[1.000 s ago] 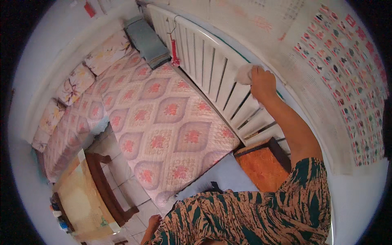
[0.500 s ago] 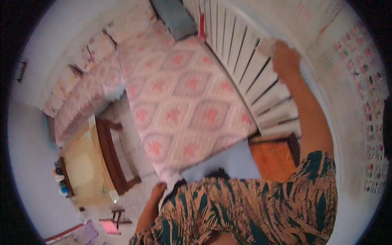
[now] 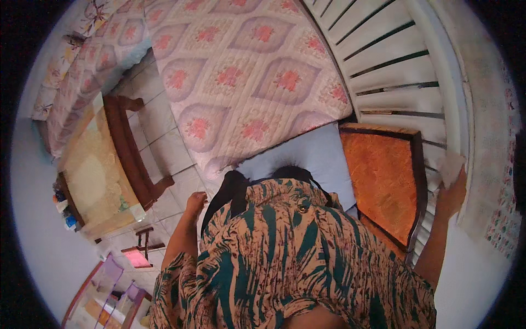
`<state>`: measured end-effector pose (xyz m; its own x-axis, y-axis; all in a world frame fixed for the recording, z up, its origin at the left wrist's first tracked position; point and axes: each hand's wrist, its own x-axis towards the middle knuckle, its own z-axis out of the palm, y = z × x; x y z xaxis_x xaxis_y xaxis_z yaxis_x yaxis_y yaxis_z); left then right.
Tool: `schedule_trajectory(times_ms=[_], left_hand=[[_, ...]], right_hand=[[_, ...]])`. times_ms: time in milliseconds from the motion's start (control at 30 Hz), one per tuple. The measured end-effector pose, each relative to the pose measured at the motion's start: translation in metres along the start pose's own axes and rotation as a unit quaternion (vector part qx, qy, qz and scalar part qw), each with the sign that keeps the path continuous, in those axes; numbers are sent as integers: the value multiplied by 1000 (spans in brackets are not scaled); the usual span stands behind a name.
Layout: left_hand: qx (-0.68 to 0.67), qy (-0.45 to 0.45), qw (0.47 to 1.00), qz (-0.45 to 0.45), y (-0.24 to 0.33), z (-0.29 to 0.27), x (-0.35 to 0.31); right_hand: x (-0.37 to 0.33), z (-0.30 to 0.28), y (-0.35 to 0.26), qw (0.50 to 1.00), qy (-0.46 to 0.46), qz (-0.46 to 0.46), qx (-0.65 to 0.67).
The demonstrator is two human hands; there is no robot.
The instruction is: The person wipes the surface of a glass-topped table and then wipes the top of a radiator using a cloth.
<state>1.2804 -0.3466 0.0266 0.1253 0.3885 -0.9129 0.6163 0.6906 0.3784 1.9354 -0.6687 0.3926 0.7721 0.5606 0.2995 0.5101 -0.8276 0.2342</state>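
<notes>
On the right, my right hand (image 3: 452,193) grips a pale cloth (image 3: 451,169), its fingers closed around it. The cloth lies against the white frame beside the white slatted panel (image 3: 392,68). My left hand (image 3: 196,203) hangs low at my left side, beside the bed's near corner. Its fingers look loosely curled, and nothing shows in them. Just left of my right forearm stands an orange-topped piece of furniture (image 3: 381,178) with a dark wooden edge.
A bed with a pink floral cover (image 3: 246,82) fills the middle ahead, with a light blue cushion (image 3: 307,153) close to me. At left are a wooden table (image 3: 101,170), tiled floor (image 3: 164,134) and a small pink-seated stool (image 3: 137,257). A white wall borders the right.
My right hand has come down and nearer along the slatted panel's frame with the cloth still in it. The view has shifted toward me, and my left hand stays low.
</notes>
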Motion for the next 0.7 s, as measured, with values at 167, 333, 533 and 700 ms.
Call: schedule_trajectory(times_ms=[167,333,533,700], left_hand=[[47,9,995,84,-5,15,-6],[-11,42,998,52,66,54,-51],[2,28,997,71,87,67,-58],[16,31,996,84,75,67,-67]], right_hand=[[34,20,-21,993,77,-72,53],[118,36,-70,991,102,-91,-15],[220,56,-139,967,186,-172,-40],[243,65,-160,921,210,-303,-125]])
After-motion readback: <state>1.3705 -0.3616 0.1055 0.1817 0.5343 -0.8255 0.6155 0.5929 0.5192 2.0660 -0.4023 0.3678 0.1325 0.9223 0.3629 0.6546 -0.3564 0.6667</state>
